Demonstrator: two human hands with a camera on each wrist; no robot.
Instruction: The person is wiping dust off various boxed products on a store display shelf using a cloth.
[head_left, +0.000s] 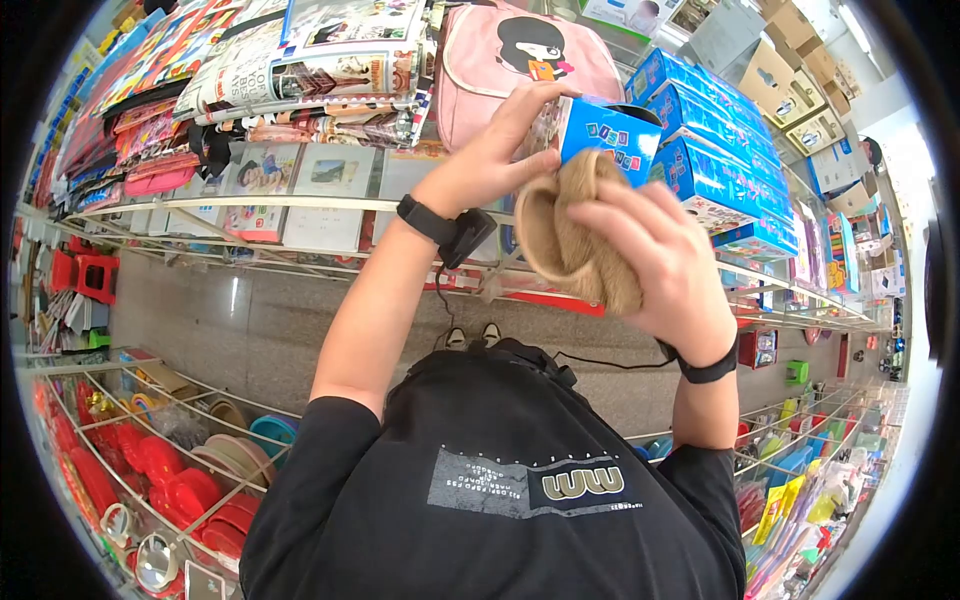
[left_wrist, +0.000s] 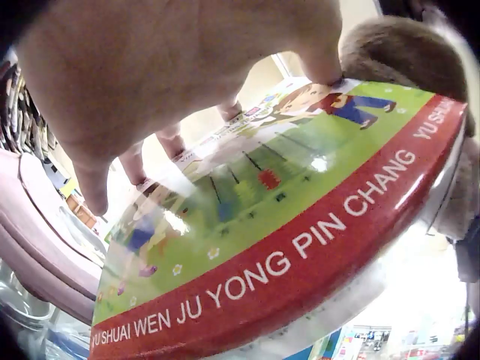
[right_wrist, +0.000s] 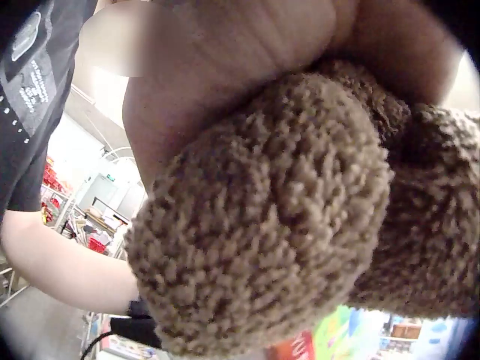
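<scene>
While the left hand (head_left: 492, 158) grips a glossy blue cardboard box (head_left: 598, 132) with colored lettering, the right hand (head_left: 680, 268) holds a bunched brown fuzzy cloth (head_left: 590, 240) at the box's near end. Left hand: fingers and thumb spread apart across the box, tips pressed on it, thumb nearest the cloth. Right hand: fingers lie over the cloth, palm side against the pile; head view blurs them, thumb hidden, so can't tell exactly how it pinches. Box is tilted, at the front of the glass shelf (head_left: 350, 203). Left wrist view shows its green cartoon panel and red band, white text "YU SHUAI WEN JU YONG PIN CHANG". Cloth overlaps the box in head view; can't tell exactly where they touch.

Around the box, head view: pink bag (head_left: 476, 75) with a black-haired cartoon figure, just left and beyond. Stacked blue printed boxes (head_left: 705, 150), close on the right. Plastic-wrapped printed packs (head_left: 300, 80), farther left, past the bag. Flat picture-covered books (head_left: 325, 175), left of the box on a lower level. Gray floor (head_left: 250, 315), below. Red plastic goods (head_left: 165, 475) on the wire rack, low left. Black band (head_left: 425, 220) on left wrist, another (head_left: 712, 366) on right. Person wears a black T-shirt (head_left: 400, 480) with a gray print.
</scene>
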